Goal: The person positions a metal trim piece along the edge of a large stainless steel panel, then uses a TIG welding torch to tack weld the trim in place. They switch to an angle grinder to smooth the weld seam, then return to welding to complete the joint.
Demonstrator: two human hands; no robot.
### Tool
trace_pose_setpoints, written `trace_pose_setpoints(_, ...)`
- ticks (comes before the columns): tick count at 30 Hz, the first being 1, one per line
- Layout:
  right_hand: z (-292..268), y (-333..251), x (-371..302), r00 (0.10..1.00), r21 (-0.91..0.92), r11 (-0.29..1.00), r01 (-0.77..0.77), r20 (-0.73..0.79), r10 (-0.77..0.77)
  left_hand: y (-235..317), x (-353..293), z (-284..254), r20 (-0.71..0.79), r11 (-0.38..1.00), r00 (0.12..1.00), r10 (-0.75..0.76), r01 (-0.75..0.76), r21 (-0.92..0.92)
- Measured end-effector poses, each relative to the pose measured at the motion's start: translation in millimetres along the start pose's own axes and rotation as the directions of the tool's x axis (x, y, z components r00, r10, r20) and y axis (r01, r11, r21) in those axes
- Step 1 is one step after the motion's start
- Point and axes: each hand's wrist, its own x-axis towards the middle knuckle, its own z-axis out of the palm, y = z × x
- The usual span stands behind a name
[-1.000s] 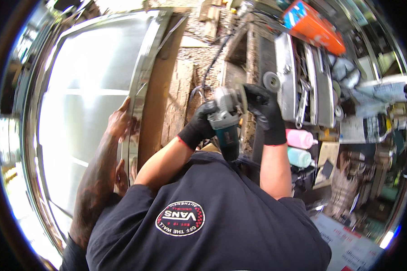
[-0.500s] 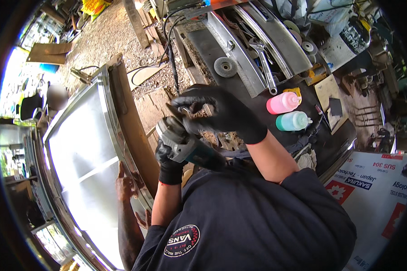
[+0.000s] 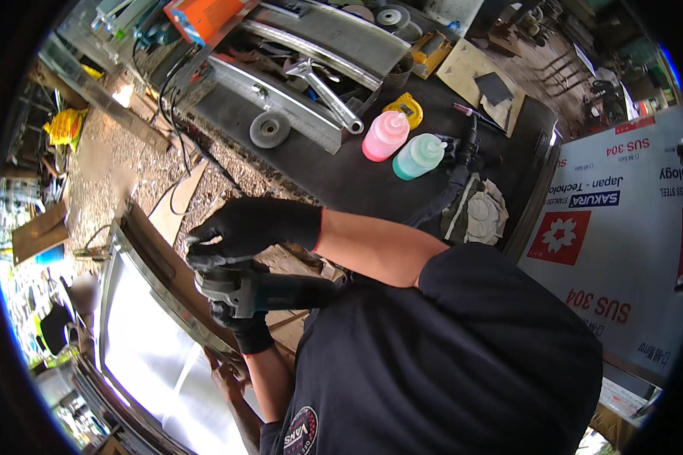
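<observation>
My left hand (image 3: 239,322), in a black glove, is closed around the angle grinder (image 3: 243,294) from below. The grinder has a grey metal head and a dark teal body, its rear end close to my shirt. Over the head, my right hand (image 3: 262,227), also black-gloved, has its fingers curled at the disc side. The disc is mostly hidden behind these fingers. Left of my left forearm, another person's hand (image 3: 228,375) touches the edge of a shiny sheet-metal panel (image 3: 148,326).
On the dark bench stand a pink bottle (image 3: 385,136) and a green bottle (image 3: 419,157), beside a yellow tape measure (image 3: 406,108). An adjustable wrench (image 3: 326,97) lies across metal channels. A grinding wheel (image 3: 269,130) and a crumpled cloth (image 3: 484,216) are nearby. Film-covered sheets (image 3: 607,258) stand at right.
My view has swung right, shifting the bench leftward and downward in the picture. My right hand has come lower over the grinder's head, covering the disc edge that showed before.
</observation>
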Motion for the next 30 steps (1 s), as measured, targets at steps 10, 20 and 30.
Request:
trace_pose_setpoints(10, -16, 16, -17, 0.984, 0.055, 0.99, 0.129, -0.128, -0.121, 15, 40, 13, 0.137, 0.69, 0.968, 0.208, -0.245, 0.681)
trace_pose_setpoints(20, -49, 21, -30, 0.936, 0.3, 0.916, 0.266, 0.147, -0.32, 11, 46, 24, 0.179, 0.683, 0.961, 0.21, -0.275, 0.676)
trace_pose_setpoints(30, -37, 11, -9, 0.953, 0.198, 0.932, -0.303, 0.066, 0.296, -12, 36, 18, 0.069, 0.951, 0.976, -0.205, 0.216, -0.222)
